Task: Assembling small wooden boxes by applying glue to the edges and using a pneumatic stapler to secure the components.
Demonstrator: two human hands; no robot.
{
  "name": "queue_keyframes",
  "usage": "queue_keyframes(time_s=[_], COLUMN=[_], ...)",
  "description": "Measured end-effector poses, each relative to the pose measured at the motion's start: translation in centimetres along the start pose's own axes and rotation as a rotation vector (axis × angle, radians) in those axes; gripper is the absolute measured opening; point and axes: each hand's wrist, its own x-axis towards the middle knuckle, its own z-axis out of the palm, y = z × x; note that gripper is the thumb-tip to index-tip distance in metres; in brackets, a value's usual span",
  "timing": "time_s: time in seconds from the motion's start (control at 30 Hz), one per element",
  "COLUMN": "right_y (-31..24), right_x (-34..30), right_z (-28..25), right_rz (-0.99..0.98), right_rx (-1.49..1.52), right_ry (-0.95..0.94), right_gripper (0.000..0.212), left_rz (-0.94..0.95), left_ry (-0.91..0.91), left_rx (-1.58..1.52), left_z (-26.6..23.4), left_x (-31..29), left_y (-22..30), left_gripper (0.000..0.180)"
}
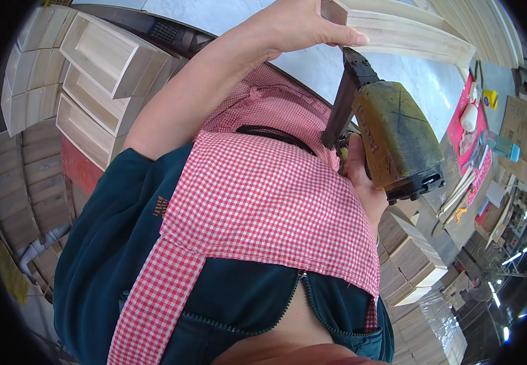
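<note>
My left hand [297, 27] reaches across to the top, its thumb pressed on the near corner of a pale wooden box [400, 33]; its other fingers are partly hidden behind the wood. In my right hand [361, 173] is a worn yellow-and-black nail gun [397, 134], the fingers wrapped round its handle and mostly hidden by its body. The dark nose of the tool points up at the box's corner, close to my left thumb. Whether it touches the wood I cannot tell. Beneath the box is a whitish, shiny tabletop [309, 70].
Open wooden boxes [102, 55] are stacked at the left, with more stacked boxes [409, 261] at the lower right. On the right lie a pink cloth [455, 137], a white bottle [469, 117], a yellow tape roll [490, 99] and a bluish clear container [501, 146].
</note>
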Motion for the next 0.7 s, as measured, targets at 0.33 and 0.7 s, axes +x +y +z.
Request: queue_keyframes(time_s=[0.33,0.7], right_y=[-2.0,19.4], right_x=[1.7,13.0], right_z=[-3.6,-23.3], right_rz=[-0.116,0.052], right_rx=[0.056,-0.810], right_ry=[0.729,0.867], right_gripper=[0.018,0.049], left_rz=[0.004,-0.705], left_ry=[-0.047,-0.598], left_rx=[-0.311,-0.342], left_z=[-2.0,-11.8], left_x=[1.1,7.1], left_y=[-2.3,-4.4], left_gripper=[0.061,0.052])
